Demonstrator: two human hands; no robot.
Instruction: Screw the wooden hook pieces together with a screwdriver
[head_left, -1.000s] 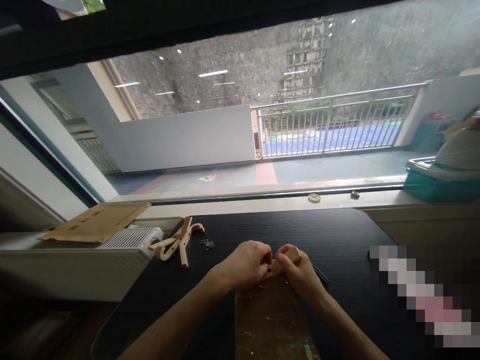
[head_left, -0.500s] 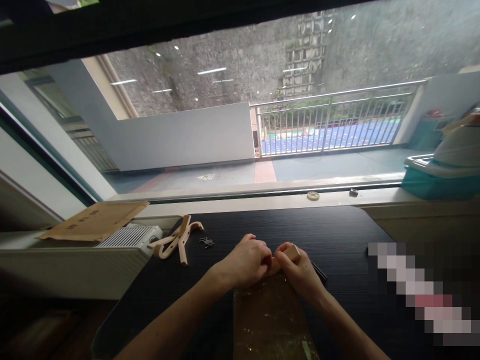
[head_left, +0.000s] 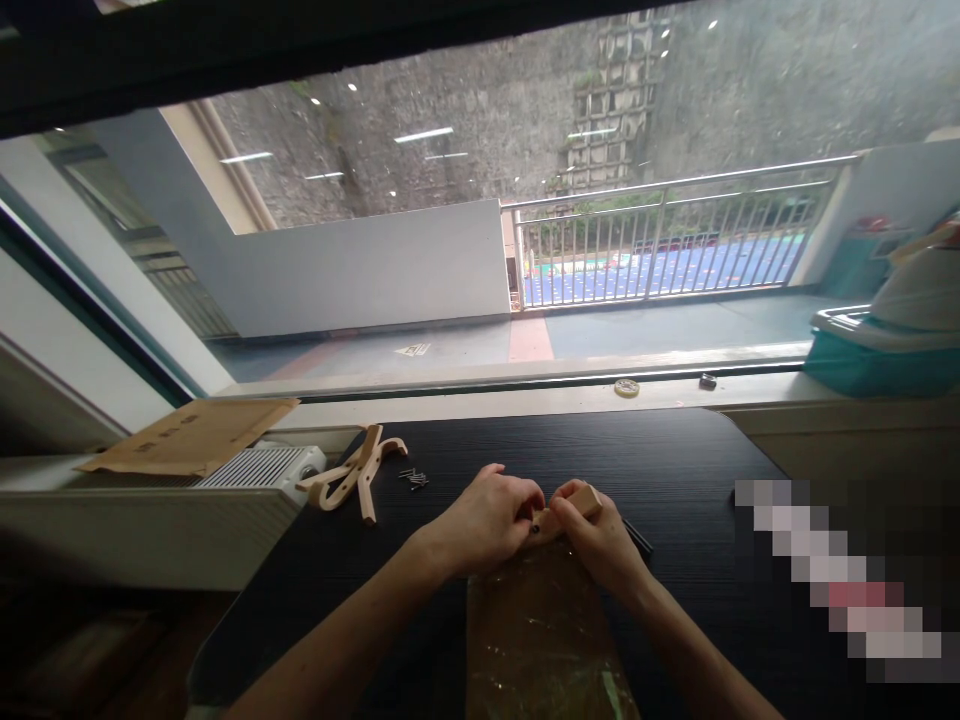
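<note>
Black table (head_left: 675, 460) under a window: forearms angle inward, left hand (head_left: 491, 515) pinching a dark screw (head_left: 535, 525), right hand (head_left: 600, 540) curled around a wood block (head_left: 588, 499).

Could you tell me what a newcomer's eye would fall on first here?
At the middle of the black table, the left hand and right hand meet over a small wooden block, the right gripping it while the left pinches a small dark fastener against it, above a brown board. To the left lie curved wooden pieces and loose dark screws.
</note>
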